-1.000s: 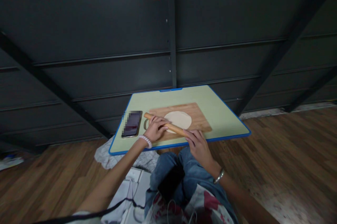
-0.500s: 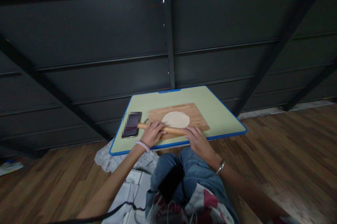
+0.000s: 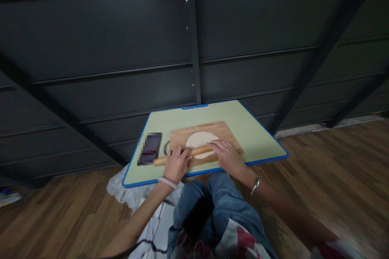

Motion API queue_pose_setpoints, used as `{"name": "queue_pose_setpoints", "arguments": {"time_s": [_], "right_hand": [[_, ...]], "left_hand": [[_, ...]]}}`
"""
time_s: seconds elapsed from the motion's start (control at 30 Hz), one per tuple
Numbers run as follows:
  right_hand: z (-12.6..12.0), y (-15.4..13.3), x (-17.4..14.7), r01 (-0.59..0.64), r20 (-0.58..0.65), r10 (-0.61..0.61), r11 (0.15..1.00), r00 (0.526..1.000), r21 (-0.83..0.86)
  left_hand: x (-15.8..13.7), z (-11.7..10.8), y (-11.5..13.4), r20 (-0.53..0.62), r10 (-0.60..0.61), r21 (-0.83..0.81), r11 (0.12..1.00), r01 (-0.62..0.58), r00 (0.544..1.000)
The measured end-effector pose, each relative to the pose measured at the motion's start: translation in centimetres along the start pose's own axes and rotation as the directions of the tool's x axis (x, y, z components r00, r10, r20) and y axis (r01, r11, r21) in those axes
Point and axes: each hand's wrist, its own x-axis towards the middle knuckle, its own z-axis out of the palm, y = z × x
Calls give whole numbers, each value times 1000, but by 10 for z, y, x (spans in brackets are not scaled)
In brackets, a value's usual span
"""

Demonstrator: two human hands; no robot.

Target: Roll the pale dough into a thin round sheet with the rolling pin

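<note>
A wooden rolling pin (image 3: 199, 150) lies across a flat round of pale dough (image 3: 200, 139), tilted so its right end sits farther from me. My left hand (image 3: 177, 163) is closed over the pin left of the dough, and the pin's left end sticks out past it. Near the dough's right edge, my right hand (image 3: 225, 154) grips the other end, hiding its tip. Under the dough is a wooden cutting board (image 3: 179, 135), with a curved metal handle at its left side.
The board rests on a pale green folding table (image 3: 258, 139) with a blue rim. A phone (image 3: 150, 148) lies at the table's left. Another dark phone (image 3: 197, 214) is at my lap. Crumpled white plastic (image 3: 121, 188) lies below the left edge; a dark panelled wall (image 3: 146, 32) stands behind.
The rolling pin has turned: its left end has come nearer to me and its right end has moved away, onto the dough. Both hands have moved with it.
</note>
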Motion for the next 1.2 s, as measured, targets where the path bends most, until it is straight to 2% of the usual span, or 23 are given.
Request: {"name": "queue_pose_setpoints", "arguments": {"time_s": [0.13, 0.3, 0.43, 0.53, 0.73, 0.9, 1.03, 1.2], "right_hand": [[5, -1, 11, 67, 18, -68, 997, 998, 44], [9, 5, 38, 151, 97, -158, 985, 983, 83], [11, 11, 62, 200, 154, -210, 977, 966, 73], [17, 14, 77, 201, 168, -208, 978, 963, 61], [42, 16, 115, 260, 182, -255, 966, 950, -1], [60, 13, 145, 171, 247, -164, 985, 955, -7], [58, 11, 144, 159, 247, -155, 987, 957, 3], [43, 14, 118, 251, 206, -249, 968, 946, 17]], "left_hand": [[-18, 3, 20, -40, -82, 75, 994, 85, 996], [-11, 6, 25, -23, -123, 86, 988, 125, 992], [1, 6, 18, 0, -198, 124, 973, 197, 980], [8, 5, 11, -7, -209, 144, 968, 207, 978], [22, 6, -12, 50, -254, 179, 954, 242, 966], [33, 11, -30, 135, -373, 188, 919, 346, 918], [27, 15, -24, 58, -396, 231, 899, 373, 917], [6, 15, 9, -66, -362, 288, 885, 365, 930]]}}
